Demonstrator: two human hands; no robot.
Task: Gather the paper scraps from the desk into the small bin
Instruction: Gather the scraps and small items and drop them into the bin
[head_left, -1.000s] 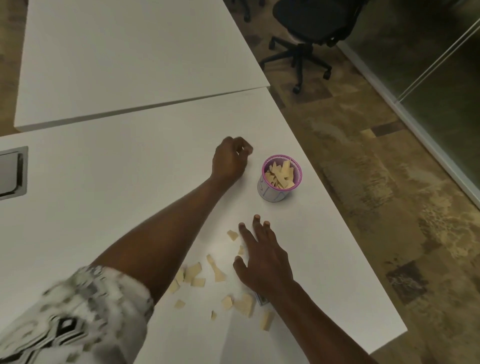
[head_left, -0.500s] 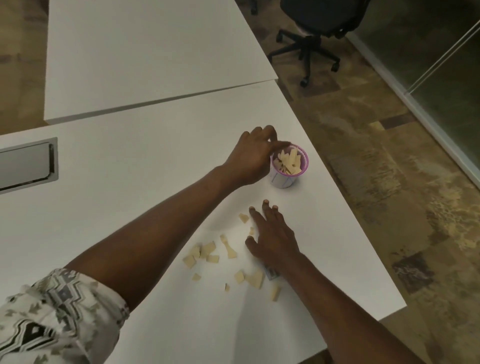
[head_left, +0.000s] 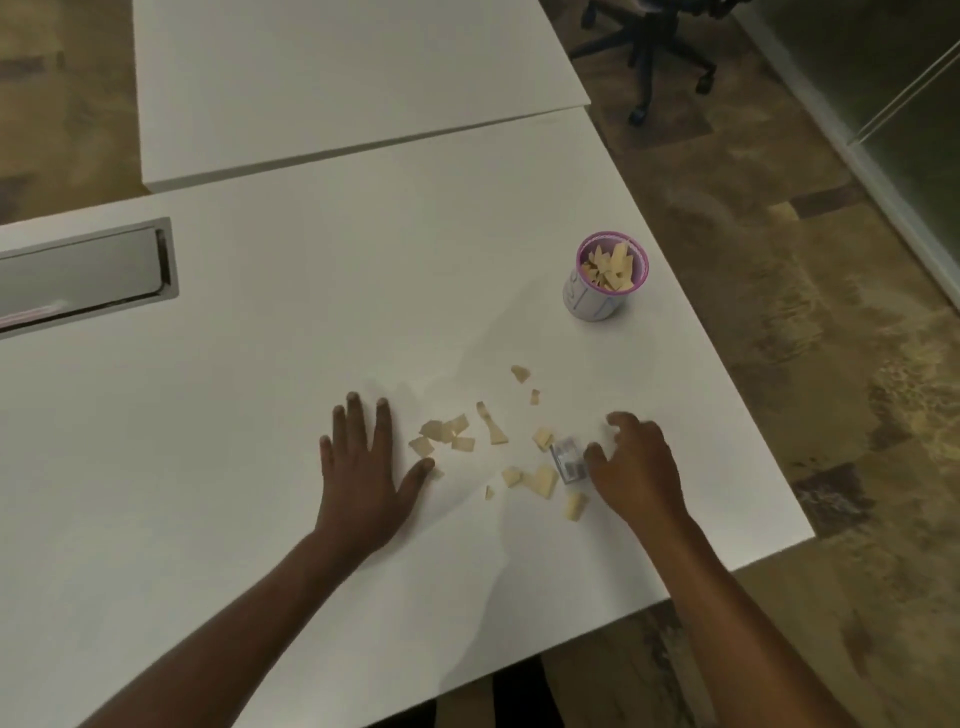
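Several tan paper scraps (head_left: 491, 441) lie scattered on the white desk (head_left: 291, 374), between my two hands. The small bin (head_left: 605, 283), white with a pink rim, stands upright farther back near the desk's right edge and holds several scraps. My left hand (head_left: 363, 467) lies flat on the desk with fingers spread, its thumb tip touching the leftmost scraps. My right hand (head_left: 631, 465) rests to the right of the scraps with fingers loosely curled, holding nothing. A small grey printed piece (head_left: 568, 460) lies just left of its thumb.
A metal cable hatch (head_left: 83, 278) is set into the desk at the far left. A second white desk (head_left: 337, 78) adjoins at the back. An office chair (head_left: 654, 47) stands on the patterned floor beyond. The desk's right and front edges run close to my right hand.
My left hand has left the bin and come back to lie flat left of the scraps. My right hand has slid right, uncovering the grey piece.
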